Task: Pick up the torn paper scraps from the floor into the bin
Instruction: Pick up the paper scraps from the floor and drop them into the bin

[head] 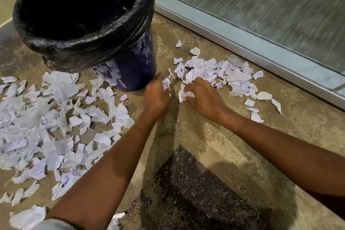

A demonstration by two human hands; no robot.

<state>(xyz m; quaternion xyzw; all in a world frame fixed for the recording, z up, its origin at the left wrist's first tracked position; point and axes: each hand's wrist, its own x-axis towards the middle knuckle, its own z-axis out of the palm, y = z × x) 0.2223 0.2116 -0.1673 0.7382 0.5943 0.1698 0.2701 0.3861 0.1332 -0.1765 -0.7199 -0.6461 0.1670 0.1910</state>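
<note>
A dark blue bin (pixel 134 73) lined with a black bag (pixel 87 43) stands upright at the upper left, its mouth open. White torn paper scraps cover the carpet: a big spread (pixel 46 127) left of the bin and a smaller pile (pixel 220 73) to its right. My left hand (pixel 155 97) is low on the floor beside the bin's base, fingers closed on a scrap (pixel 166 83). My right hand (pixel 203 97) is just right of it, fingers closed on crumpled scraps (pixel 185 95) at the near edge of the right pile.
The floor is tan carpet (pixel 205 136) with a dark speckled patch (pixel 190 188) in front of me. A metal door track (pixel 242 39) and a glass panel (pixel 270 5) run diagonally along the right. Loose scraps (pixel 257 106) lie near the track.
</note>
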